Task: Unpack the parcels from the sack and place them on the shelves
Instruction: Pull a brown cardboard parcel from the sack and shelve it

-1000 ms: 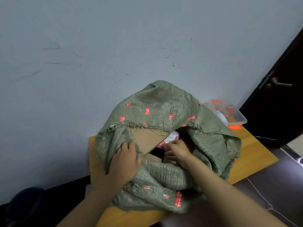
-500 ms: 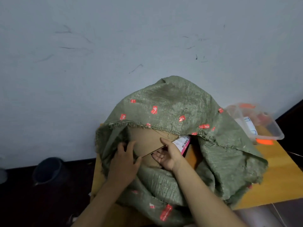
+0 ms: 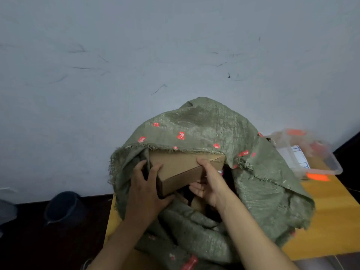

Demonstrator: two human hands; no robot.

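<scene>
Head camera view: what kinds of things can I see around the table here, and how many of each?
Woven green sack: 1
Cardboard box held in the sack's mouth by both hands: 1
Clear plastic bin: 1
Wooden table: 1
Dark bucket on the floor: 1
Hands, left hand and right hand: 2
Total: 7

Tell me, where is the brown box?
In the head view, the brown box sits mid-frame in the green sack's mouth, held between the left hand and right hand.

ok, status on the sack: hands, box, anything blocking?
Left hand and right hand both grip the box. Box half out of the sack mouth. Sack rim drapes over its far edge; nothing else blocking.
</scene>
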